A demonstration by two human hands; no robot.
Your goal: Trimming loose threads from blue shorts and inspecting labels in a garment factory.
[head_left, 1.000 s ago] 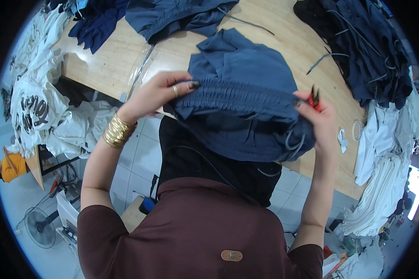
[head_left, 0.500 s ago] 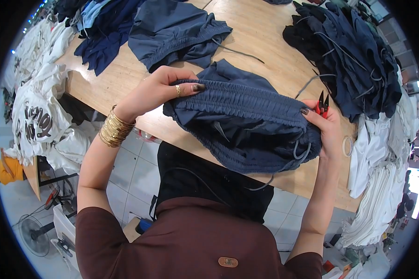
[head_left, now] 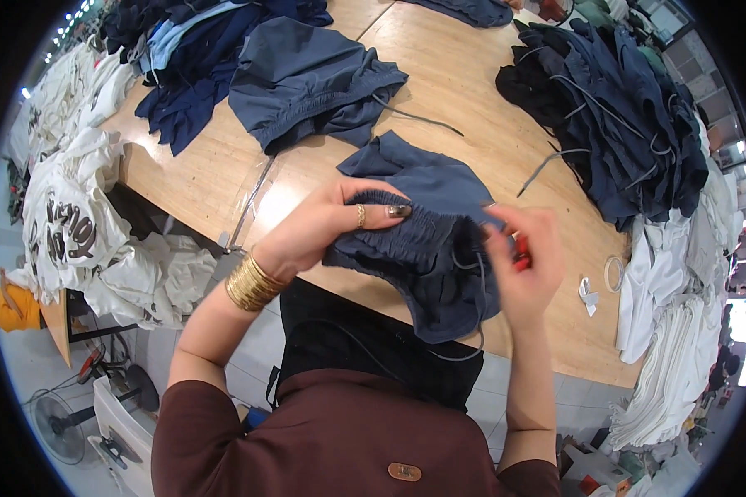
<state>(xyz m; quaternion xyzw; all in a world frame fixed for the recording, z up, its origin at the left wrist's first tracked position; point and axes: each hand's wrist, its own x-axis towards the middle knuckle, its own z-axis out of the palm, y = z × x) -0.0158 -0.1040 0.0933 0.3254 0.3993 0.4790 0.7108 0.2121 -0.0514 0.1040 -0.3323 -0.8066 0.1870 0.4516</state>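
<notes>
Gathered dark blue-grey shorts [head_left: 423, 178] hang over the table's near edge, their elastic waistband bunched together. My left hand [head_left: 331, 224] is closed on the waistband, thumb on top. At the other end of the band is my right hand [head_left: 526, 257], smeared by motion, its thumb and fingertips at the fabric edge. Red-handled thread snips [head_left: 520, 251] sit in its curled fingers, their blades hidden now. A grey drawcord [head_left: 479, 327] dangles from the waistband opening. Whether the right fingertips also pinch the cloth, I cannot tell.
Another pair of shorts [head_left: 307, 83] lies flat beyond. A pile of dark garments [head_left: 622, 124] is at right, with stacked white cloth [head_left: 663, 373] nearer. A small white tag [head_left: 588, 296] and a tape roll [head_left: 613, 273] lie on the wooden table [head_left: 555, 348]. White printed garments [head_left: 66, 215] fill the left.
The waistband, stretched wide between both hands before, is now bunched up. My right hand has moved left and down, and my left hand right and down. The snips' blades have gone from sight.
</notes>
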